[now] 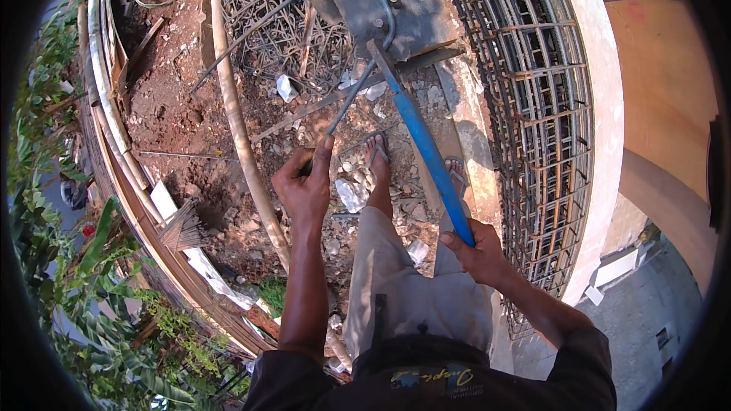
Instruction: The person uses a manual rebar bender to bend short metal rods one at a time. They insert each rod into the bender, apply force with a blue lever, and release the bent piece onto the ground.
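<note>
My left hand (308, 183) is closed around the lower end of a thin steel rod (391, 11). From there the rod runs up and away, bends round at the top and slopes back down to the left as a long free end. In my right hand (481, 255) is the lower end of a bending wrench (426, 141) with a blue handle. Its bare steel head meets the rod at the edge of a dark metal plate (430, 4) that carries several short upright pegs. Fingers of both hands are wrapped round what they hold.
A heap of bent steel pieces (266, 0) lies beyond my left hand. Long reinforcement cages (533, 68) stand along the right, beside a pale wall edge (605, 91). A bamboo pole (236, 106) crosses the rubble on the left. My feet stand among stones and white scraps.
</note>
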### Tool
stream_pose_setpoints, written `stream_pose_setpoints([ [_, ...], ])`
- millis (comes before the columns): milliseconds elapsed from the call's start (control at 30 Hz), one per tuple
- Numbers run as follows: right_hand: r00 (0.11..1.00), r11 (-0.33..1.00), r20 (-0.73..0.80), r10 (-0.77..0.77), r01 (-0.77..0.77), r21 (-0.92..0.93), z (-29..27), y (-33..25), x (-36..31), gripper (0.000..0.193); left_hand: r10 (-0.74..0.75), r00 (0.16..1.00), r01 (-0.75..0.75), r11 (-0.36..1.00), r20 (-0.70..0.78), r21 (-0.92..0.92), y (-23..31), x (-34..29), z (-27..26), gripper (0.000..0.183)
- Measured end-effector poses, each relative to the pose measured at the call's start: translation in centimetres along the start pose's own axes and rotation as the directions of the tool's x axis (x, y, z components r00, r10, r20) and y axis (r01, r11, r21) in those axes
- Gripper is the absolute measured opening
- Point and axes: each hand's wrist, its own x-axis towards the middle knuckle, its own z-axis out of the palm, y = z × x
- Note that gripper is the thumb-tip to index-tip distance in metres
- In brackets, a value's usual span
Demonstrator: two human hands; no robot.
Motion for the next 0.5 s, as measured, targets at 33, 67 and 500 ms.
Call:
stream_pose_setpoints([
  [33, 1.0, 1.0, -0.013, 0.003, -0.003, 0.008, 0.6, 0.1, 0.0, 0.032, 0.001, 1.0, -0.001, 0.999, 0.012, 0.042, -1.3, 0.7, -0.3, 0.039],
  [67, 0.999, 0.999, -0.027, -0.023, 0.024, 0.028, 1.4, 0.6, 0.2, 0.032, 0.029, 1.0, -0.029, 0.999, 0.003, 0.025, -1.6, 1.0, -0.3, 0.038],
  [500, 0.969, 0.86, -0.239, -0.063, 0.174, 0.48, 20.7, 1.8, 5.1, 0.03, 0.296, 0.921, -0.302, 0.953, 0.252, -0.016, 0.1, 12.7, -4.5, 0.026],
])
